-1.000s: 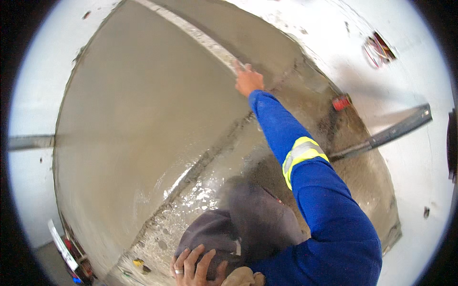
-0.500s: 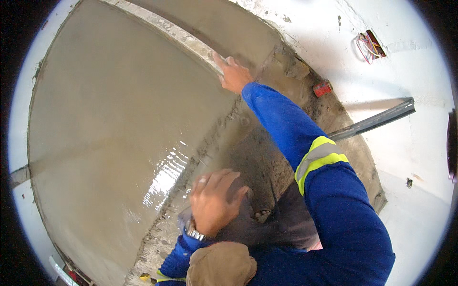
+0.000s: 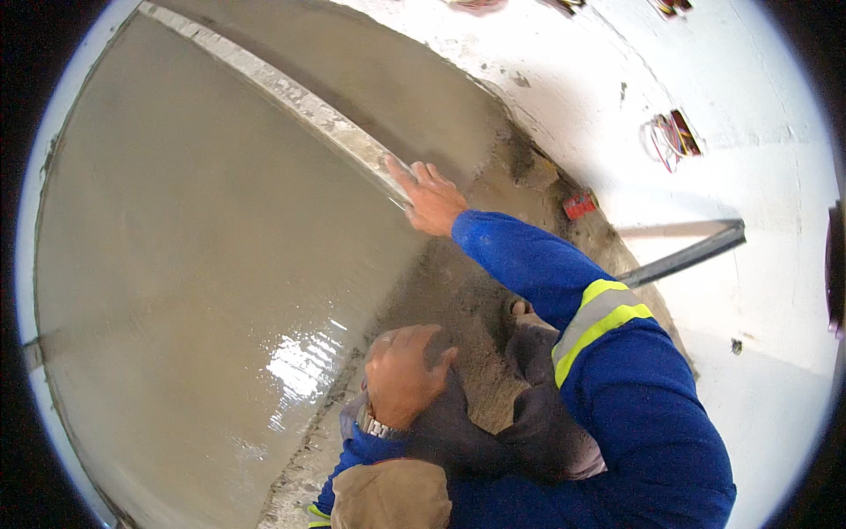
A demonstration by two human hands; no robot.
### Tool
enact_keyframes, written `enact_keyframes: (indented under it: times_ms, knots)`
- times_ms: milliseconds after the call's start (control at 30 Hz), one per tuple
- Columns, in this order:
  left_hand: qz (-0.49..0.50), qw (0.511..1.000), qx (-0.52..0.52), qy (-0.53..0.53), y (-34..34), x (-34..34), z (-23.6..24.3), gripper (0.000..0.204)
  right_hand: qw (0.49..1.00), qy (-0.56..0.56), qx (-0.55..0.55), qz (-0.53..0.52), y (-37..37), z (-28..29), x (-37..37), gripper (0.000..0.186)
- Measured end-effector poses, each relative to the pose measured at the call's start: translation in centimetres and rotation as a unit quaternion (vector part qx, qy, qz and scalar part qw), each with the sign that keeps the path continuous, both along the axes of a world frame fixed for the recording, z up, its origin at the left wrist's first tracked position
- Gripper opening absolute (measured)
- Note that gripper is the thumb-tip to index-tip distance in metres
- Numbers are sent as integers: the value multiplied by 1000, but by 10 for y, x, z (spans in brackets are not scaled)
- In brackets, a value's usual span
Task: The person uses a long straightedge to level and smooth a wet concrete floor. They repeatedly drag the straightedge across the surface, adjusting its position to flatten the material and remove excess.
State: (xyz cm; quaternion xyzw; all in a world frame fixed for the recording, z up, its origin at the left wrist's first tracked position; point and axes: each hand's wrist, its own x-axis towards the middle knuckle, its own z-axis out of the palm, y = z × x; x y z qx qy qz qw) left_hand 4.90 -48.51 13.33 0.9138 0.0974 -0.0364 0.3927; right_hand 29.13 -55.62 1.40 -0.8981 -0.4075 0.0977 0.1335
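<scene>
Long pale bar [image 3: 282, 101] lay across the smooth wet grey layer [image 3: 194, 229], from just above centre out between 10 and 11 o'clock, right hand [image 3: 432, 201] on its near end.
Right grip was closed on that end, index finger laid along the top; blue sleeve [image 3: 652, 406] with yellow-and-grey band [image 3: 595, 322] ran back toward 5 o'clock. Left hand [image 3: 404, 375], below centre at 6 o'clock, was loosely curled by the dark trouser leg [image 3: 458, 419], thumb apart from fingers, nothing visible in it; contact with leg unclear. Metal watch [image 3: 382, 427] on left wrist. Glare on wet layer at 8 o'clock. Small red object [image 3: 579, 205] at 2 o'clock, near white wall [image 3: 749, 344]; loose wires [image 3: 665, 145] farther out, same direction. Grey strip [image 3: 687, 254] at 3 o'clock.
</scene>
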Motion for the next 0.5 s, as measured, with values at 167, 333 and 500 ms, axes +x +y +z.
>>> enact_keyframes:
  times_ms: [167, 333, 500]
  knots:
    - [43, 999, 8, 30, 11, 9, -6, 39, 1000, 3, -4, 14, 4, 4, 4, 90]
    - [105, 989, -25, 97, 12, 19, 5, 45, 998, 61, -1, 12, 3, 11, 8, 95]
    - [211, 960, -161, 86, 8, 45, 17, 44, 998, 39, 52, 24, -6, 0, 16, 91]
